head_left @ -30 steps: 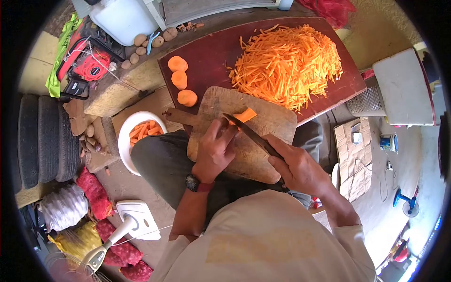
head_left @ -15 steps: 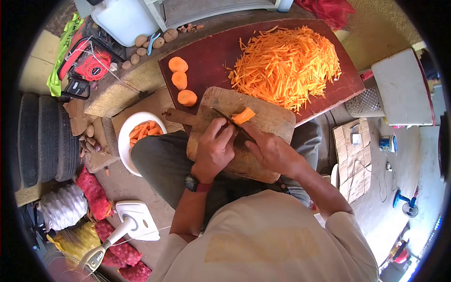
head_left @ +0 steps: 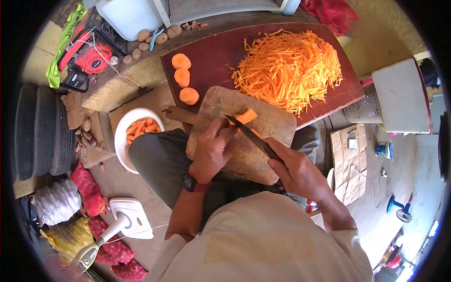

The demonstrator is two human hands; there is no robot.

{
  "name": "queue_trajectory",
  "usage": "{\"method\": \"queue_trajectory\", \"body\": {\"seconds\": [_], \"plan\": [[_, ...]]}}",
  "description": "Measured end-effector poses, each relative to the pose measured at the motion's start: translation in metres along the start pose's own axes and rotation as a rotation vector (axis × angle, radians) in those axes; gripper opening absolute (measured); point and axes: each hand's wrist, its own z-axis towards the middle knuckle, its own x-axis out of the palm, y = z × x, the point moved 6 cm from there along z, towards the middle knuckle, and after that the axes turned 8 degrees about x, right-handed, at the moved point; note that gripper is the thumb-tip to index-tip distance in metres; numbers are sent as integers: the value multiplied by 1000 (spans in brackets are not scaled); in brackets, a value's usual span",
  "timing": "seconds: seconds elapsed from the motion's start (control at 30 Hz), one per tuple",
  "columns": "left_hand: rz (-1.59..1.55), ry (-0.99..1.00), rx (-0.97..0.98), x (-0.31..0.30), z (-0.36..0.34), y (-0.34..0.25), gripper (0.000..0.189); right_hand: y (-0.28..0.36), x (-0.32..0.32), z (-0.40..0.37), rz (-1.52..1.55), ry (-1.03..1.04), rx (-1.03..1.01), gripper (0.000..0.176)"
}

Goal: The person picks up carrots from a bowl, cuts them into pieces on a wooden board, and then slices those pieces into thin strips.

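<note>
My right hand (head_left: pixel 300 169) is wrapped round the handle of a dark knife (head_left: pixel 253 137), whose blade slants up and left over the wooden cutting board (head_left: pixel 277 123). Close to the blade's tip, my left hand (head_left: pixel 213 149) has its fingers bent together above the board; what they hold, if anything, is hidden. Cut orange carrot (head_left: pixel 247 116) lies just beyond the blade, partly covered by it. The board rests on my lap and against the red table (head_left: pixel 211 54). On that table sit a large heap of shredded carrot (head_left: pixel 291 68) and three thick carrot chunks (head_left: pixel 182 78).
A white bowl (head_left: pixel 121 136) of carrot pieces stands left of my leg. Further left are tires (head_left: pixel 44 131), red mesh sacks (head_left: pixel 89 190) and a white fan base (head_left: pixel 136 218). Flattened cardboard (head_left: pixel 347 162) and a blue-white can (head_left: pixel 384 150) lie right.
My right hand has moved right and down with the knife, and more of the blade shows. My left hand stays near the same place. The view has shifted slightly.
</note>
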Motion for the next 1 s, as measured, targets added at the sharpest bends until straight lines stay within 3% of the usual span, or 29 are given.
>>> {"method": "queue_trajectory", "body": {"seconds": [0.23, 0.3, 0.4, 0.53, 0.7, 1.0], "plan": [[14, 11, -6, -2, -3, 1, 47, 0, 12, 22, -21, 35, -55, 54], [65, 5, 41, -6, 1, 0, 43, -9, 25, 34, -51, 6, -164, 59], [99, 8, 86, 1, -1, -2, 34, -19, 41, 48, -104, 26, -82, 57], [106, -50, 95, 3, -2, -7, 24, -31, 48, 55, -103, 9, -119, 55], [79, -19, 81, 3, -1, -5, 29, -33, 39, 53, -47, -44, -172, 51], [93, 11, 27, 1, -7, 1, 47, 5, 6, 18, -30, 1, -75, 52]]}}
